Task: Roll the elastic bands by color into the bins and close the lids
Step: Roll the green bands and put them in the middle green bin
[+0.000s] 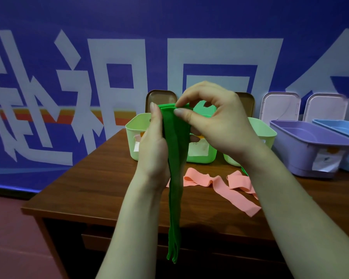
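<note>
Head view: grips green band [175, 178] upright in left hand [152, 141], above near table [93, 184] edge, tail hanging free to leave folded top presented. Pinches that top with right hand [216, 125] thumb and forefinger, seemingly to start the roll. Leaves pink band [220, 183] flat on table before open green bins [134, 125], lids [160, 97] propped behind.

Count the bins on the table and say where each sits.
5. The left green bin, middle green bin and right green bin stand in a row; the purple bin sits right of them, the blue bin at the frame's right edge. More may lie beyond it.
</note>
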The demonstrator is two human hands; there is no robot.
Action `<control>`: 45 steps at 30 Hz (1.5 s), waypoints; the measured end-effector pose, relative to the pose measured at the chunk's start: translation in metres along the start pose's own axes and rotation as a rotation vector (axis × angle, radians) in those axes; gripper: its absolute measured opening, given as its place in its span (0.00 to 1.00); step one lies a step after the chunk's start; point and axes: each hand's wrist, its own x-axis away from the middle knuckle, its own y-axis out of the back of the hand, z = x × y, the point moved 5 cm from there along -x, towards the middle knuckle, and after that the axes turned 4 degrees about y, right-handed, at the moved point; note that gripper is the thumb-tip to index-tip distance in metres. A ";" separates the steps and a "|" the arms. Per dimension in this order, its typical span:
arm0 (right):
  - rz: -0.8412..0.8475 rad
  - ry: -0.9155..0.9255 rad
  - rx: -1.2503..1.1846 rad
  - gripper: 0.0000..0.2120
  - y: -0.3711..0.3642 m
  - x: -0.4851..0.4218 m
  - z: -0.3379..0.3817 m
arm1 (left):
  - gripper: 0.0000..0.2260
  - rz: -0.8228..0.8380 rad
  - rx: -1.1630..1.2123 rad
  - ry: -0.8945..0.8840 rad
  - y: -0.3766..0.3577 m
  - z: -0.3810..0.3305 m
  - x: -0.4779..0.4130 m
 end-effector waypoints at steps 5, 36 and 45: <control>-0.025 -0.025 0.007 0.02 0.001 0.001 -0.004 | 0.26 0.006 -0.037 0.002 -0.003 -0.002 0.002; -0.031 -1.063 0.183 0.05 0.059 0.125 -0.239 | 0.14 0.075 0.112 0.165 -0.030 0.048 -0.018; 0.263 -1.463 0.776 0.16 0.112 0.179 -0.261 | 0.15 0.066 0.133 0.169 -0.044 0.065 -0.024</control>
